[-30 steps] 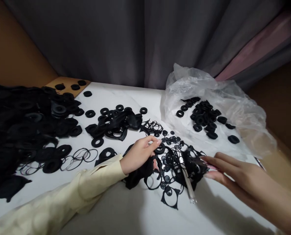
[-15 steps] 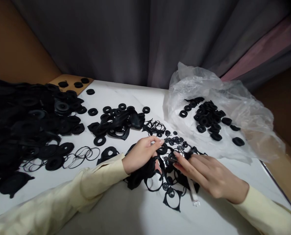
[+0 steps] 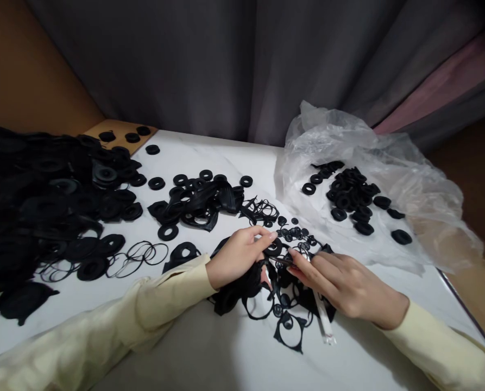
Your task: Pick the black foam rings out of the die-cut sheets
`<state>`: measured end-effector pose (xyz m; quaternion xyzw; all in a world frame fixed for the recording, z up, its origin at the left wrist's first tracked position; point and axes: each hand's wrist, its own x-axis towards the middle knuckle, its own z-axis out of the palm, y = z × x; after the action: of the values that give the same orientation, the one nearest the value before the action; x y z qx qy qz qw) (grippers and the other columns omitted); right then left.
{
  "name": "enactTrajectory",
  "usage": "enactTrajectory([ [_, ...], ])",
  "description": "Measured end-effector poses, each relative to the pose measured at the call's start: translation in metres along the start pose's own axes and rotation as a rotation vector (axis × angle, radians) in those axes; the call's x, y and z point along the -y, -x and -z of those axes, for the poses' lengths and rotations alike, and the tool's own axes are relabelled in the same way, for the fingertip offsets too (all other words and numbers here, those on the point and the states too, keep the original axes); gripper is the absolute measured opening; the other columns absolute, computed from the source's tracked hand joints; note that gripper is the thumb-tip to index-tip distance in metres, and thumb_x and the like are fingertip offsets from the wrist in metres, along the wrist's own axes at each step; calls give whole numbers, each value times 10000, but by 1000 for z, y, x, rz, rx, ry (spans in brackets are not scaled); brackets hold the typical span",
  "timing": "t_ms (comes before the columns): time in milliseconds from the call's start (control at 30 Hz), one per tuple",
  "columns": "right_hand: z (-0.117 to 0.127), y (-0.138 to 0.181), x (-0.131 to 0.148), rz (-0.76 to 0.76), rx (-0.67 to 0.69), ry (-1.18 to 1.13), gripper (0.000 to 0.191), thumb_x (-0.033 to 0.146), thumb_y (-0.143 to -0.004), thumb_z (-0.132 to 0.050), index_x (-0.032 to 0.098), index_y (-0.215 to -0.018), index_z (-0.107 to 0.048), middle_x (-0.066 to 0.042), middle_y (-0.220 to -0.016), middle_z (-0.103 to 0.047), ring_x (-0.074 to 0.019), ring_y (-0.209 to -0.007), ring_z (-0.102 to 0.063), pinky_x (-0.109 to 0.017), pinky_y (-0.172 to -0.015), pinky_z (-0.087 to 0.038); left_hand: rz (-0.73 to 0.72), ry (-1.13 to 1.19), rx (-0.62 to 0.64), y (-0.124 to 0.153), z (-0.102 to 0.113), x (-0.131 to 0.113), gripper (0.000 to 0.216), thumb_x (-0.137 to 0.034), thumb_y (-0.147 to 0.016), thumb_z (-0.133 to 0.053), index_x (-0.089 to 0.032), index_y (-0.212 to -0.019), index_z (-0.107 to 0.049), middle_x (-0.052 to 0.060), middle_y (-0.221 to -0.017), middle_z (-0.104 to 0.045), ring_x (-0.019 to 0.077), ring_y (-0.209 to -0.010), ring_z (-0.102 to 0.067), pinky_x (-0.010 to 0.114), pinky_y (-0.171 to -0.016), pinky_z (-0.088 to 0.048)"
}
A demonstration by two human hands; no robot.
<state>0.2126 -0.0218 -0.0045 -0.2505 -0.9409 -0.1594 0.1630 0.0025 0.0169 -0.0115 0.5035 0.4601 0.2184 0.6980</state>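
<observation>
My left hand [image 3: 236, 258] is closed on a black rubber ring [image 3: 273, 248] that still hangs in a sheet of black rubber scrap [image 3: 262, 296]. My right hand [image 3: 344, 282] comes in from the right, fingers together, fingertips pressed on the scrap just right of that ring. A clear plastic tube [image 3: 323, 320] lies under my right hand on the white table [image 3: 209, 347]. Small black discs [image 3: 293, 232] are scattered just beyond my fingers.
A big heap of black rings [image 3: 34, 201] fills the left side. A smaller cluster of rings and offcuts [image 3: 197, 201] lies in the middle. A crumpled clear plastic bag [image 3: 389, 163] at the right holds several black rings [image 3: 348, 195]. Grey curtain behind.
My right hand has moved left from the table's right side onto the scrap, next to my left hand's ring. My left hand has hardly moved.
</observation>
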Motion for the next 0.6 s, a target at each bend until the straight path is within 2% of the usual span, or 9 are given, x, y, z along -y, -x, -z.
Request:
enactTrajectory([
  [300, -2, -1, 1, 29, 7, 45, 343, 130, -899, -506, -13, -1205, -451, 12, -602, -495, -136, -510, -475, -308, -407, -305, 15, -26, -13, 2, -1, -1, 284, -492, -854, -482, -213, -906, -505, -49, -357, -549, 200, -374, -605, 219, -346, -366],
  [600, -6, -2, 3, 14, -5, 15, 323, 123, -891, -511, -8, -1182, -461, 9, -597, -496, -136, -496, -472, -306, -400, -308, 25, -44, -32, 1, -2, -1, 275, -491, -859, -473, -219, -898, -494, -58, -354, -531, 200, -366, -594, 222, -327, -364],
])
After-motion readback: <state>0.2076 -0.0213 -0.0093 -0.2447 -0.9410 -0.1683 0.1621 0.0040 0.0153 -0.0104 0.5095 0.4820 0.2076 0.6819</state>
